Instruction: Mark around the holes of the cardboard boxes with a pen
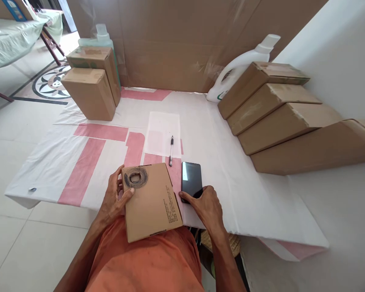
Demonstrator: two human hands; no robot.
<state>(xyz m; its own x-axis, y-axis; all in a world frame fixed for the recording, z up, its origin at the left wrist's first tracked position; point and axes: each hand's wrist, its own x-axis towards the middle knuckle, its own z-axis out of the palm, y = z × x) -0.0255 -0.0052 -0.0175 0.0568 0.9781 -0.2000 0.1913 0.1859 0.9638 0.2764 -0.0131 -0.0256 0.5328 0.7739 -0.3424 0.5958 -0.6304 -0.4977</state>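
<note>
My left hand (116,199) grips the left side of a flat brown cardboard box (150,209), its thumb on the top face. The box rests at the table's front edge against my lap; it bears a dark scribbled ring around a hole and printed text along the right. To its right, my right hand (207,205) is closed around the lower end of a black smartphone (191,178), thumb on one side and fingers on the other. The phone lies screen up at the table. Beyond the box, a pen (171,151) lies partly over a sheet of white paper (161,125).
A white and pink cloth covers the table (231,170). Two upright cardboard boxes (89,91) stand back left before a greenish bottle (102,34). Several leaning boxes (288,129) line the right side beside a white jug (240,69). A tall cardboard panel (176,44) closes the back.
</note>
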